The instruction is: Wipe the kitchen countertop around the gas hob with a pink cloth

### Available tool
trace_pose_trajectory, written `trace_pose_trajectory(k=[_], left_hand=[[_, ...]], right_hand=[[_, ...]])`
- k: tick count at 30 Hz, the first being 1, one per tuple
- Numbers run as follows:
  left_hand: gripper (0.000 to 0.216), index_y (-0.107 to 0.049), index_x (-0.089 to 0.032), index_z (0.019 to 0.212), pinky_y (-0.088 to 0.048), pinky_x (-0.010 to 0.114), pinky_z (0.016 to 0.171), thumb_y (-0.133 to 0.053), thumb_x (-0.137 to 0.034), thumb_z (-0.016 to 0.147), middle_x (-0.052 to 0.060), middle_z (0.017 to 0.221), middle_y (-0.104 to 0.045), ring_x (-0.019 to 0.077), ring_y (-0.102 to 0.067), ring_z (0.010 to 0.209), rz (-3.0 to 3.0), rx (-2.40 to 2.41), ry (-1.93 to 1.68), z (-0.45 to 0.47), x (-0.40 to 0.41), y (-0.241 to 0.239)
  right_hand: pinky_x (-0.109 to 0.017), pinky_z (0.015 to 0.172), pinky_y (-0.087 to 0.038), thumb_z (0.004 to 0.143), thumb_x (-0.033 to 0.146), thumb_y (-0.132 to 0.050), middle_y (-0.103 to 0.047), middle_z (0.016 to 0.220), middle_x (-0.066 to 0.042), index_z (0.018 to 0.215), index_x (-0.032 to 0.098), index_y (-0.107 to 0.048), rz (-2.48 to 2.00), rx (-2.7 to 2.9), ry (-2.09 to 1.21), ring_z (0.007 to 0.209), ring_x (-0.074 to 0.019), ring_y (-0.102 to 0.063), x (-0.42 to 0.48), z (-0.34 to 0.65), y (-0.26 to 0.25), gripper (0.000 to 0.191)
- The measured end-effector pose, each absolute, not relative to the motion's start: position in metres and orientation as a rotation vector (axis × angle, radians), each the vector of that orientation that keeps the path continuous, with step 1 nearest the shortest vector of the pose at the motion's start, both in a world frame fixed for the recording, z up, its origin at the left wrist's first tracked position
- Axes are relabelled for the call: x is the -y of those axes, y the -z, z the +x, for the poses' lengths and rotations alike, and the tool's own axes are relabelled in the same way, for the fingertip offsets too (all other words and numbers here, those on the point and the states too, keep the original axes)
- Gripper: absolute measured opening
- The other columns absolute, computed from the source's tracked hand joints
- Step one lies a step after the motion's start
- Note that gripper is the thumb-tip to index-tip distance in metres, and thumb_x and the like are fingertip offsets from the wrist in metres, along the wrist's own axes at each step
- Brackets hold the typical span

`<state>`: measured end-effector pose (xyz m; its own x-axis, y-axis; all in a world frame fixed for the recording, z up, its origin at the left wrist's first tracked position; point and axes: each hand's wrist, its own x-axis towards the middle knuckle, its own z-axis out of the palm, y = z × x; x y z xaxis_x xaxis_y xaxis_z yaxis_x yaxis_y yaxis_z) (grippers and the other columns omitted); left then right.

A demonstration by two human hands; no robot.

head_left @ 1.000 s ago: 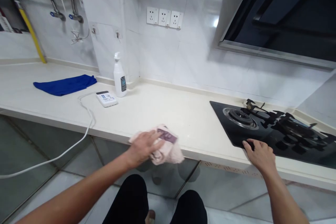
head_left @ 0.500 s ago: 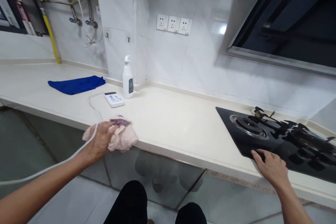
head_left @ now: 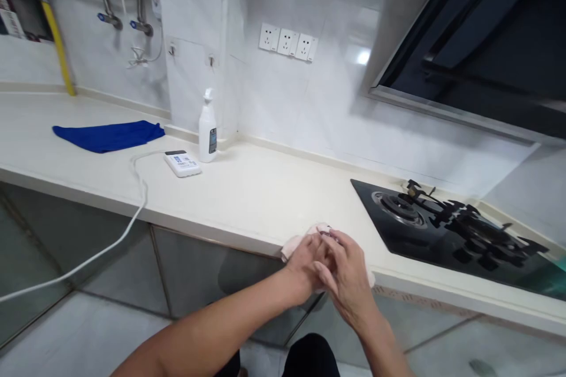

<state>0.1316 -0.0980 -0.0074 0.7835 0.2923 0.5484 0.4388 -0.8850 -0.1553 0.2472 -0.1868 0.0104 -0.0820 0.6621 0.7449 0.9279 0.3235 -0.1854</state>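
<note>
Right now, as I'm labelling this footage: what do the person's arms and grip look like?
The left forearm and right forearm are bare, with no sleeve or watch in view. The left grip and right grip are ungloved human hands; rings can't be ruled out.

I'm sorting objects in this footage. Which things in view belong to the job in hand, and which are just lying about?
In use, it seems:
pale pink cloth, partly hidden by left hand and right hand
countertop, at its front edge

Apparently just lying about:
blue cloth
white spray bottle, upright
white box with cable
</note>
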Motion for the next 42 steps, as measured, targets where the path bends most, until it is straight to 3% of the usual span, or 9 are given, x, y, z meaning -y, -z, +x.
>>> trace_pose_trajectory(k=[3, 8, 11, 17, 21, 28, 34, 38, 42], left_hand=[[0.080, -0.047, -0.021, 0.152, -0.048, 0.044, 0.111, -0.083, -0.041, 0.084, 0.017, 0.152, -0.059, 0.0326, -0.052, 0.142, -2.910, 0.365, 0.723, 0.077, 0.090, -0.004], [0.044, -0.057, -0.025, 0.144, -0.053, 0.040, 0.106, -0.058, -0.042, 0.104, 0.011, 0.139, -0.070, 0.0255, -0.067, 0.127, -2.926, 0.676, 1.159, -0.015, 0.044, -0.022], [0.043, -0.064, -0.021, 0.133, -0.055, 0.043, 0.102, -0.049, -0.050, 0.105, 0.012, 0.128, -0.074, 0.0279, -0.070, 0.120, -2.747, 0.888, 1.274, -0.025, 0.008, -0.034], [0.058, -0.071, -0.019, 0.119, -0.056, 0.045, 0.106, -0.046, -0.066, 0.096, 0.013, 0.124, -0.076, 0.0301, -0.072, 0.118, -2.859, 1.112, 1.208, -0.011, -0.033, -0.033], [0.060, -0.070, -0.023, 0.126, -0.057, 0.039, 0.107, -0.050, -0.068, 0.094, 0.007, 0.133, -0.076, 0.0272, -0.072, 0.123, -3.027, 1.336, 1.269, -0.019, -0.047, -0.025], [0.051, -0.075, -0.034, 0.119, -0.056, 0.044, 0.110, -0.054, -0.068, 0.088, -0.001, 0.130, -0.078, 0.0286, -0.072, 0.122, -2.972, 1.382, 1.106, -0.020, -0.057, -0.018], [0.050, -0.080, -0.039, 0.114, -0.053, 0.050, 0.113, -0.054, -0.070, 0.084, -0.003, 0.133, -0.077, 0.0308, -0.070, 0.127, -2.943, 1.281, 0.918, -0.017, -0.054, -0.020], [0.048, -0.081, -0.042, 0.112, -0.054, 0.052, 0.113, -0.055, -0.070, 0.083, -0.006, 0.131, -0.078, 0.0307, -0.071, 0.126, -2.933, 1.249, 0.919, -0.017, -0.054, -0.023], [0.046, -0.080, -0.045, 0.107, -0.055, 0.051, 0.111, -0.055, -0.075, 0.082, -0.010, 0.125, -0.080, 0.0295, -0.074, 0.121, -2.915, 1.219, 0.981, -0.015, -0.053, -0.026]], right_hand=[[-0.056, 0.110, -0.046, 0.103, 0.049, -0.060, -0.059, 0.145, -0.014, 0.151, 0.027, -0.047, -1.500, 1.855, 0.495, 0.133, -0.0332, -0.055, 0.184, 0.250, 0.015, 0.054], [-0.067, 0.109, -0.040, 0.081, 0.050, -0.087, -0.057, 0.146, -0.018, 0.143, 0.025, -0.057, -1.654, 1.747, 0.642, 0.135, -0.0446, -0.049, 0.172, 0.238, 0.036, 0.073], [-0.070, 0.106, -0.040, 0.073, 0.051, -0.093, -0.057, 0.146, -0.019, 0.145, 0.028, -0.058, -1.715, 1.701, 0.608, 0.132, -0.0469, -0.048, 0.153, 0.199, 0.031, 0.083], [-0.061, 0.114, -0.040, 0.088, 0.056, -0.076, -0.052, 0.156, -0.013, 0.155, 0.032, -0.047, -1.575, 1.902, 0.454, 0.141, -0.0375, -0.045, 0.119, 0.131, 0.024, 0.077], [-0.050, 0.113, -0.045, 0.096, 0.053, -0.064, -0.055, 0.153, -0.008, 0.152, 0.033, -0.049, -1.476, 1.935, 0.559, 0.138, -0.0305, -0.049, 0.116, 0.141, 0.028, 0.061], [-0.049, 0.098, -0.050, 0.090, 0.062, -0.058, -0.069, 0.127, -0.010, 0.133, 0.027, -0.063, -1.415, 1.632, 0.812, 0.119, -0.0320, -0.061, 0.130, 0.223, 0.050, 0.055], [-0.046, 0.098, -0.045, 0.095, 0.041, -0.049, -0.071, 0.114, -0.010, 0.113, 0.022, -0.069, -1.544, 1.349, 0.995, 0.111, -0.0285, -0.063, 0.183, 0.359, 0.058, 0.033], [-0.047, 0.101, -0.047, 0.092, 0.039, -0.041, -0.070, 0.112, -0.013, 0.108, 0.019, -0.072, -1.912, 1.124, 0.945, 0.112, -0.0293, -0.061, 0.229, 0.466, 0.052, 0.040], [-0.052, 0.108, -0.046, 0.091, 0.033, -0.038, -0.068, 0.121, -0.018, 0.119, 0.013, -0.073, -2.166, 0.925, 0.854, 0.120, -0.0330, -0.057, 0.274, 0.545, 0.028, 0.049]])
